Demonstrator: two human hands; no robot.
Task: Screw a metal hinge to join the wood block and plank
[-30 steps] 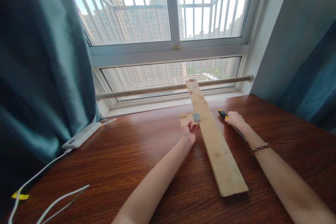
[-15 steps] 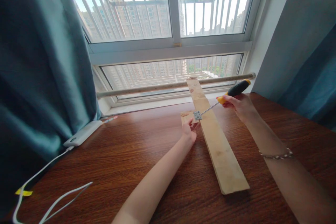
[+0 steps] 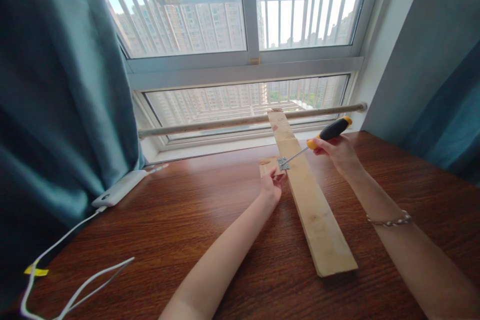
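In my right hand (image 3: 337, 152) is a screwdriver (image 3: 332, 130) with a black and yellow handle, its shaft slanting down to the left. The tip meets a small metal hinge (image 3: 283, 163) that spans a long wooden board (image 3: 315, 205) and a short wooden piece (image 3: 267, 164) beside its left edge. My left hand (image 3: 273, 186) grips the short piece from below, close to the hinge. Which screw the tip sits on is too small to tell.
The boards lie on a brown wood-grain tabletop (image 3: 168, 230). At the left are a white power bank (image 3: 120, 190), a white cable (image 3: 60, 240) and a blue curtain (image 3: 67, 85). A horizontal rail (image 3: 210, 125) crosses before the window, behind the long board's far end.
The screwdriver handle has dipped slightly and shifted a little left with my right hand. My left hand and the boards stay almost in place; the view has shifted slightly.
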